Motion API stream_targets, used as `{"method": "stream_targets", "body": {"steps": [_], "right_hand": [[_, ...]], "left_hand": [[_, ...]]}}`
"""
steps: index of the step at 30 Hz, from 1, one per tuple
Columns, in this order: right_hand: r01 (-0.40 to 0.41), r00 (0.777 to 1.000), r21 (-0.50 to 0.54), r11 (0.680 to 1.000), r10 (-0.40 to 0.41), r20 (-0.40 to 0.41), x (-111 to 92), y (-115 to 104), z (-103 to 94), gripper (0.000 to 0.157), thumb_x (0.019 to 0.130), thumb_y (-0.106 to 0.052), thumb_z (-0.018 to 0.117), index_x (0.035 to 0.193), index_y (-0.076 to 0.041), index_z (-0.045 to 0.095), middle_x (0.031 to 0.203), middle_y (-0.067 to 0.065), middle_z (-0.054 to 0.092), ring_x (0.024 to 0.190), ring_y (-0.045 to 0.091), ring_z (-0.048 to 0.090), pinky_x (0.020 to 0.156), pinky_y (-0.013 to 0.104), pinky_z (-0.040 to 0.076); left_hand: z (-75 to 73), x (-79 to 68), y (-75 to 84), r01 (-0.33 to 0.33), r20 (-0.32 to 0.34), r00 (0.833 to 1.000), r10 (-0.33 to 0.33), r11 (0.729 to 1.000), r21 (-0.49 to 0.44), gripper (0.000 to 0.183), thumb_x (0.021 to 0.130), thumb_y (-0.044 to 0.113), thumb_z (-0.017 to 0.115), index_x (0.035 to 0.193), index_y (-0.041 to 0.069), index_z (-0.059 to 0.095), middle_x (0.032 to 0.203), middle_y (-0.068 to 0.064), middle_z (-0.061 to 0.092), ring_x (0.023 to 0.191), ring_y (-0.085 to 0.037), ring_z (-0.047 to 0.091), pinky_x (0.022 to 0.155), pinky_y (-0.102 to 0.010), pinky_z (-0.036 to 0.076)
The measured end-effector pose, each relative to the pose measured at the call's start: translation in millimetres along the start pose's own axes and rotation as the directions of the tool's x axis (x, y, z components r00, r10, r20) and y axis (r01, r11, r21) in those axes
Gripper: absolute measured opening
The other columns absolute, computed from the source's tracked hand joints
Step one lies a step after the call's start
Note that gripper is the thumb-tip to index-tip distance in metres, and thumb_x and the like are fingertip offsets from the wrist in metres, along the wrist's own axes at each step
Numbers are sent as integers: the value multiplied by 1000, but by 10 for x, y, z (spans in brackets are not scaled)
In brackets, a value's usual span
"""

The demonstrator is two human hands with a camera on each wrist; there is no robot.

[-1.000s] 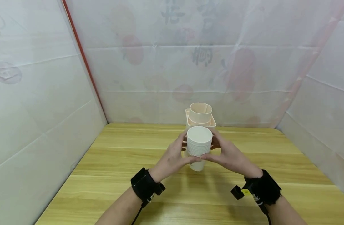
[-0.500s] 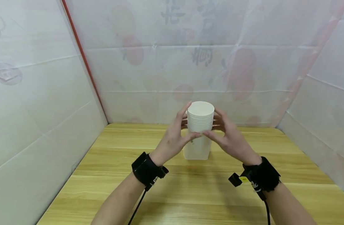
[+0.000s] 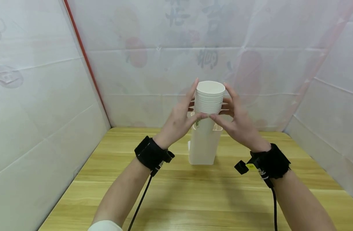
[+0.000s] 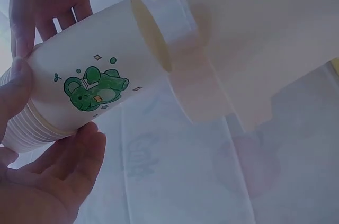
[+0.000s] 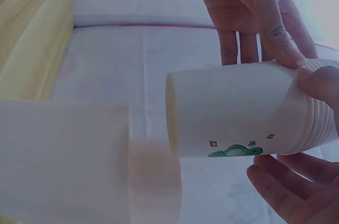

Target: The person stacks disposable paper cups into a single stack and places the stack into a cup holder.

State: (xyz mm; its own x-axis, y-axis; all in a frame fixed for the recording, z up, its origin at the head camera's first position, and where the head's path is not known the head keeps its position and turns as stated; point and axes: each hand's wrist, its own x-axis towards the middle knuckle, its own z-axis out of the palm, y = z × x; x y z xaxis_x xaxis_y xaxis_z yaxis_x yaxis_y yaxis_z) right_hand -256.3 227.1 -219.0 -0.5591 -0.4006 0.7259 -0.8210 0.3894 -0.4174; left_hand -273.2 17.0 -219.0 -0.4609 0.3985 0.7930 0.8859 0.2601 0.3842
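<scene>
Both hands hold a stack of white paper cups (image 3: 209, 96) upright in the air, each with its thumb in front and fingers behind. My left hand (image 3: 189, 107) grips the stack's left side and my right hand (image 3: 228, 108) its right side. The outermost cup bears a green cartoon print (image 4: 94, 90). Just below the stack stands a tall white holder (image 3: 203, 147) on the table. A pale beige tube (image 4: 196, 89) sticks out of the holder's top. The stack's base (image 5: 172, 113) hovers close to that tube (image 5: 153, 179).
A wooden table (image 3: 193, 192) stretches beneath, enclosed left, back and right by white sheeted walls (image 3: 35, 106). Black wrist straps with cables sit on both forearms. A red strip runs down the back left corner (image 3: 87, 64).
Both hands have lifted the cup stack from low in front of the holder, up and away from me, to above its top.
</scene>
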Motion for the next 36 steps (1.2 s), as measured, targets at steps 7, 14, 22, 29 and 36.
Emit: {"method": "stream_targets", "body": {"steps": [7, 14, 22, 29, 36], "right_hand": [[38, 999, -28, 999, -40, -38, 203, -86, -61, 87, 84, -3, 63, 146, -24, 5, 123, 17, 49, 101, 29, 54, 85, 48, 46], [52, 992, -48, 998, -57, -111, 289, -216, -34, 81, 83, 4, 60, 144, -12, 10, 123, 25, 48, 102, 34, 53, 88, 52, 44], [59, 990, -4, 998, -59, -128, 295, -3, 40, 76, 85, 4, 57, 143, -10, 12, 127, 27, 44, 106, 39, 51, 90, 50, 44], [1, 998, 4, 1000, -1, -68, 199, 368, 92, 82, 86, 1, 58, 146, -20, 6, 135, 20, 37, 111, 34, 48, 94, 47, 42], [-65, 998, -22, 998, 64, -20, 60, 680, 164, 85, 86, -4, 60, 146, -24, 3, 137, 18, 33, 113, 32, 47, 94, 47, 42]], "left_hand": [[-23, 184, -24, 3, -63, 998, 0, 999, 48, 90, 82, 25, 66, 146, 30, 3, 137, -5, 40, 96, -17, 52, 72, -33, 49], [53, 311, -84, -19, -141, 990, 25, 999, 44, 88, 80, 14, 67, 146, 27, 11, 135, -8, 40, 104, -16, 51, 80, -27, 49], [180, 345, -224, -2, -166, 986, 6, 1000, 24, 86, 80, 4, 66, 146, 23, 15, 130, -13, 41, 114, -13, 43, 87, -23, 46], [296, 279, -372, 40, -106, 993, -43, 999, -29, 86, 81, 1, 64, 146, 20, 11, 136, -14, 36, 117, -15, 42, 91, -25, 43], [372, 148, -487, 104, -34, 994, -106, 994, -39, 84, 83, 3, 61, 146, 20, 8, 136, -15, 38, 116, -14, 42, 92, -28, 44]]}}
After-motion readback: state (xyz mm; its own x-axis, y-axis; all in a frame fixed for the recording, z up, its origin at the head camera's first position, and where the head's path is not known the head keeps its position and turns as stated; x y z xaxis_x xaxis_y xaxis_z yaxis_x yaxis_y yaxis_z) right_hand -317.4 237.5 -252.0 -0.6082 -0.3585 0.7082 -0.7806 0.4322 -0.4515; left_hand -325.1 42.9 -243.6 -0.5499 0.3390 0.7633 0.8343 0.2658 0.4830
